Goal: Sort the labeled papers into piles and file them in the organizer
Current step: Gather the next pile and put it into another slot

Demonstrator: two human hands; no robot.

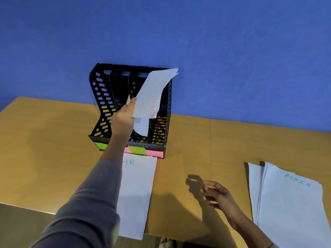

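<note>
Filing step in progress. Your left hand (123,120) has its fingers clamped on a sheaf of papers (152,93) bearing red lettering, too blurred to read. The sheaf is tilted, its lower end inside the rightmost compartment of the black organizer (103,97), which stands at the far edge of the surface (44,149). Your right hand (218,196) hovers above the surface with fingers apart, holding nothing.

The HR pile (136,194) lies at the near edge, just before the organizer; the ADMIN pile (290,203) lies toward the right edge.

Next: probably seat the sheaf upright, release it, then collect a remaining pile.
</note>
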